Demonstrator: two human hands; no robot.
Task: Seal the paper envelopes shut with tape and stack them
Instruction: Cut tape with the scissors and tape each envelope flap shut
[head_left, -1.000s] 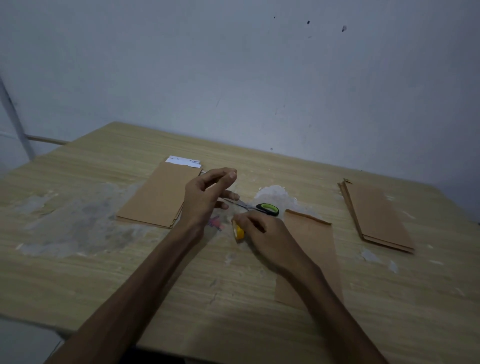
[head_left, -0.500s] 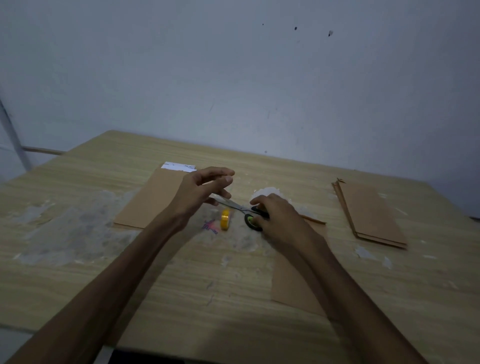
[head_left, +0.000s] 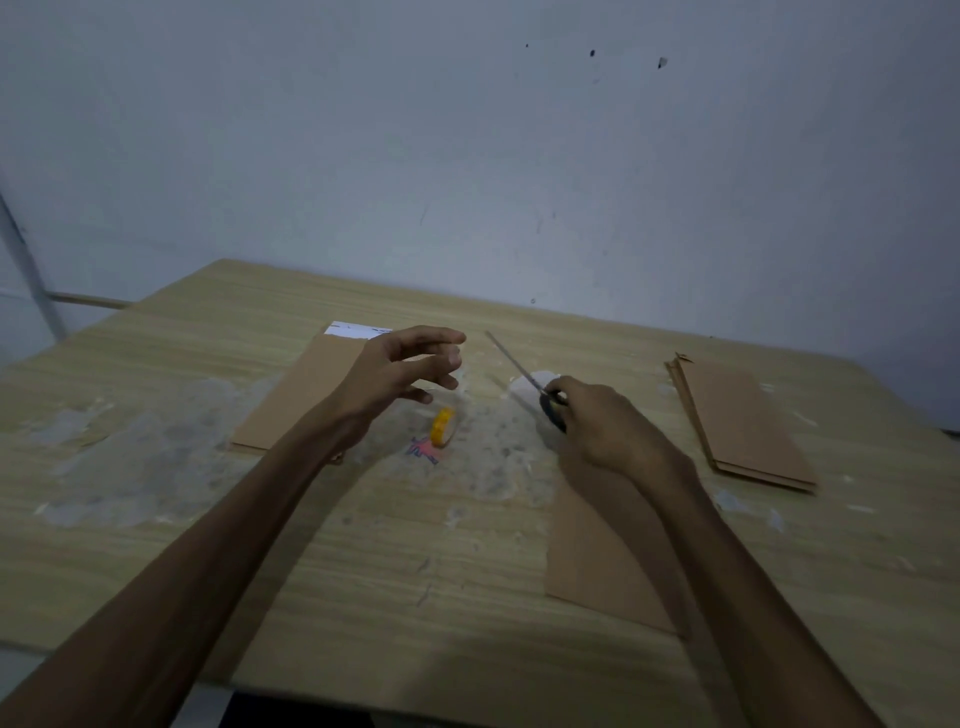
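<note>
Two hands up: right hand (head_left: 608, 426) grips scissors (head_left: 524, 375), blade aimed toward left hand (head_left: 400, 371), its fingers loosely apart, tape unseen. Tape roll (head_left: 442, 427) upright on tabletop (head_left: 363, 561) between; envelope (head_left: 592, 566) under right forearm.

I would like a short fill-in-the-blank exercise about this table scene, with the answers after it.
1. The right hand grips the ____, with the blades pointing away from the person.
2. The small tape roll on the table is ____ in colour.
3. The left hand hangs above the table and holds ____.
4. Under the right forearm lies a single brown ____.

Answers: scissors; yellow; nothing; envelope
</note>
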